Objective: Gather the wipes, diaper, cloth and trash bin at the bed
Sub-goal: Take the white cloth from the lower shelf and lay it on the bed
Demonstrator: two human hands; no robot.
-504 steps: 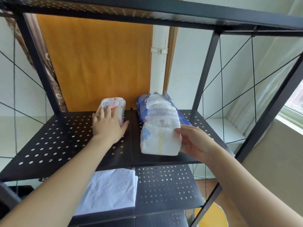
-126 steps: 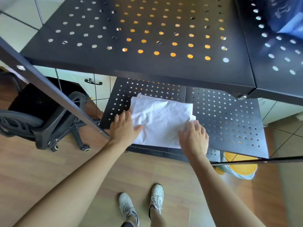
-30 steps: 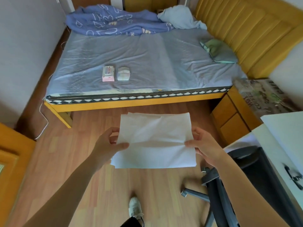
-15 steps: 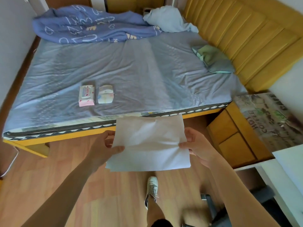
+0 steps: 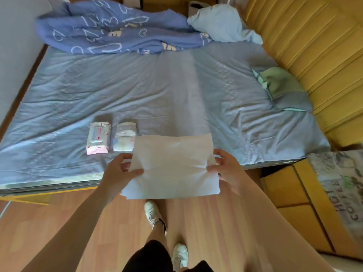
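I hold a folded white cloth (image 5: 172, 165) flat between both hands, over the near edge of the bed (image 5: 176, 91). My left hand (image 5: 117, 173) pinches its left edge and my right hand (image 5: 227, 169) pinches its right edge. A pack of wipes (image 5: 98, 138) with a pink end lies on the blue-grey sheet, just left of the cloth. A folded diaper (image 5: 124, 139) lies beside the wipes, its right side partly behind the cloth's corner. No trash bin shows in this view.
A crumpled blue blanket (image 5: 117, 28) and a pale blue pillow (image 5: 222, 26) lie at the bed's far side. A green-grey pillow (image 5: 282, 89) rests near the yellow padded headboard (image 5: 314, 55). A yellow nightstand (image 5: 294, 203) stands on the right. My feet are on the wooden floor (image 5: 49, 222).
I have walked up to the bed with the cloth in both hands. The cloth now hangs over the mattress edge, next to the diaper and wipes.
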